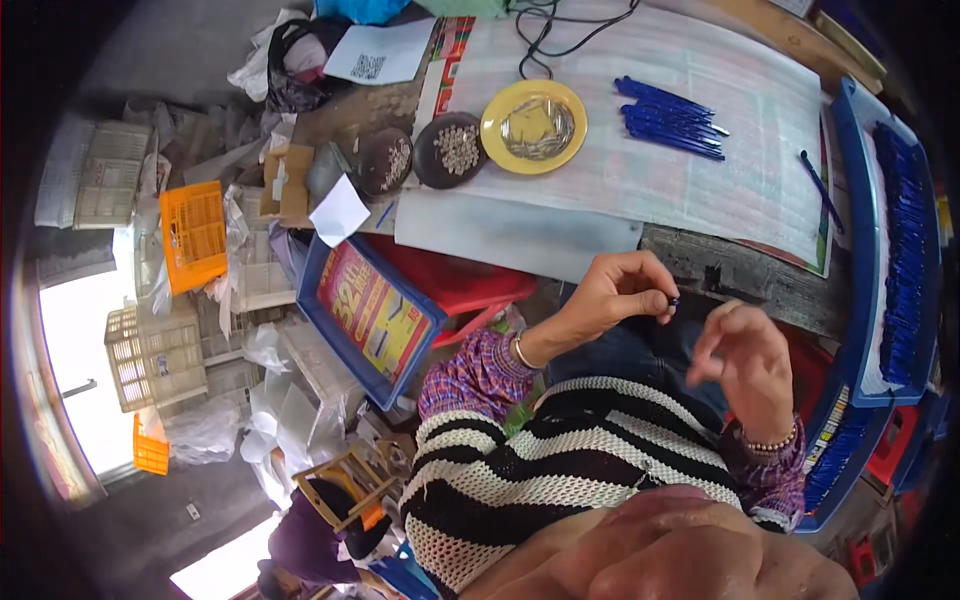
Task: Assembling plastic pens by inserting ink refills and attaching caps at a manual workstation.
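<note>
Above my lap, my left hand (622, 298) is closed, thumb and forefinger pinching a small dark blue piece (674, 302). Only its tip shows, so its full shape is hidden. To the right, my right hand (745, 360) is raised near it with curled fingers, apart from the left hand. Motion smears those fingertips, and whether they hold anything is unclear. On the white-covered table beyond lies a bundle of slim blue pen-like rods (670, 120). One single blue rod (822, 192) lies apart, near the table's right edge.
A yellow dish (572, 152) holds silvery slim parts. Beside it, two dark bowls (433, 178) (372, 185) contain small pale pieces. A blue tray (862, 330) full of blue rods stands at right. At left are a blue crate (312, 262), a red stool (480, 283) and an orange basket (195, 235).
</note>
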The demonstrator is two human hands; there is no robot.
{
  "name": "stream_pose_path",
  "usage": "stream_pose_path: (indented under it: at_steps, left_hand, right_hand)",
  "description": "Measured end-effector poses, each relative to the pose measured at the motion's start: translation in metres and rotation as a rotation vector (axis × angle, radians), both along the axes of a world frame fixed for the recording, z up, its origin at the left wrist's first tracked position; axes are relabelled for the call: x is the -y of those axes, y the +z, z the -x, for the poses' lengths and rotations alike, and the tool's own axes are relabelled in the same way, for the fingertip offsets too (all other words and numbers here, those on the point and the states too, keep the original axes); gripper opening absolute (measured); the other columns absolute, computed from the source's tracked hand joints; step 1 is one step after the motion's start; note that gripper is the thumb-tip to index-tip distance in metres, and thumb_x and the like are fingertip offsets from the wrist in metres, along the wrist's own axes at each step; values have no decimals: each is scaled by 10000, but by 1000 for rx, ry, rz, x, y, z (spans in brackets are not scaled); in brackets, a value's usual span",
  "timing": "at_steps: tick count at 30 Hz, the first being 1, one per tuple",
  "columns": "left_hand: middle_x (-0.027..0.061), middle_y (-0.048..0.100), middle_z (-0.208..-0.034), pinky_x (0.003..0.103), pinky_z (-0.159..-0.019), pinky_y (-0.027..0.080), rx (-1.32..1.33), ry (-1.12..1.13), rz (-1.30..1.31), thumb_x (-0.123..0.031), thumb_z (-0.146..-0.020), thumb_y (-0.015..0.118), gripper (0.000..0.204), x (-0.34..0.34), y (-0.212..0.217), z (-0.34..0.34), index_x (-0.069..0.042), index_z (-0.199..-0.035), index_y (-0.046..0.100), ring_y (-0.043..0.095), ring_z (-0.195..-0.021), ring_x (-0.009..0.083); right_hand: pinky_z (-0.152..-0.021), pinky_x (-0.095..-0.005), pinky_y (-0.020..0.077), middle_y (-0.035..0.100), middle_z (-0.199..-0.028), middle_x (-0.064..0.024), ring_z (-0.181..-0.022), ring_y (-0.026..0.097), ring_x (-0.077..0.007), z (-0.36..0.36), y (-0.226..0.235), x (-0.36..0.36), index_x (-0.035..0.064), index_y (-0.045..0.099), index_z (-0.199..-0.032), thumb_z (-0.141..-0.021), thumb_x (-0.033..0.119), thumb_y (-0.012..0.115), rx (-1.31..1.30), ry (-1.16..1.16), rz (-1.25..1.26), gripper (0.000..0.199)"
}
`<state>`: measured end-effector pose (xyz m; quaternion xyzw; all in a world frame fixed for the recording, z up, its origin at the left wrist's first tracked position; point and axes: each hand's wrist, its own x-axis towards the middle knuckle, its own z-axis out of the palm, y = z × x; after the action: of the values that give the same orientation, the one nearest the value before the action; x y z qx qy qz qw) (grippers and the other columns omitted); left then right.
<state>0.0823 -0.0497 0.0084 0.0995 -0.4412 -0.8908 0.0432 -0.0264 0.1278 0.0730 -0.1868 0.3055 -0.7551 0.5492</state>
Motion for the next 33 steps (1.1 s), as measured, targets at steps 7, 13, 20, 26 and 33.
stream_pose_path:
  at_steps: [7, 13, 20, 26, 33]
  left_hand:
    - [61, 638, -749, 206, -537, 427, 37, -98, -11, -89, -819, 676, 117, -7, 2, 3, -14, -889, 618, 535, -602, 77]
    - [50, 634, -769, 206, -563, 446, 46, -183, 27, -77, -809, 680, 116, -7, -1, 6, -14, -883, 616, 554, -643, 73]
    - [30, 631, -804, 219, -671, 482, 98, -223, 15, -41, -817, 650, 79, -3, 0, 8, -12, -883, 619, 596, -735, 79]
    - [32, 634, -818, 219, -671, 480, 69, -177, 47, -34, -828, 626, 66, -8, -11, 6, -10, -889, 622, 595, -746, 79]
    - [34, 633, -813, 230, -673, 487, 111, -256, 4, -34, -813, 634, 79, -8, -10, 12, -11, -886, 616, 602, -746, 88]
  right_hand:
    - [-857, -468, 469, 286, -1284, -253, -1058, 491, -393, -18, 85, 40, -34, 290, -1312, -923, 237, 524, 512, 528, 203, 529]
    - [-753, -354, 400, 302, -1265, -244, -857, 460, -233, -25, 84, 46, -70, 316, -1300, -929, 204, 509, 460, 367, 284, 500]
    - [-806, -348, 355, 323, -1214, -244, -881, 424, -213, -22, 86, 49, -65, 391, -1237, -875, 138, 556, 353, 231, 275, 447]
    - [-833, -332, 344, 269, -1264, -218, -906, 401, -200, -8, 81, 41, 0, 407, -1232, -845, 110, 586, 393, 272, 281, 441]
    - [-842, -367, 347, 305, -1234, -228, -914, 415, -216, -13, 81, 44, -6, 424, -1221, -865, 180, 564, 299, 215, 286, 424]
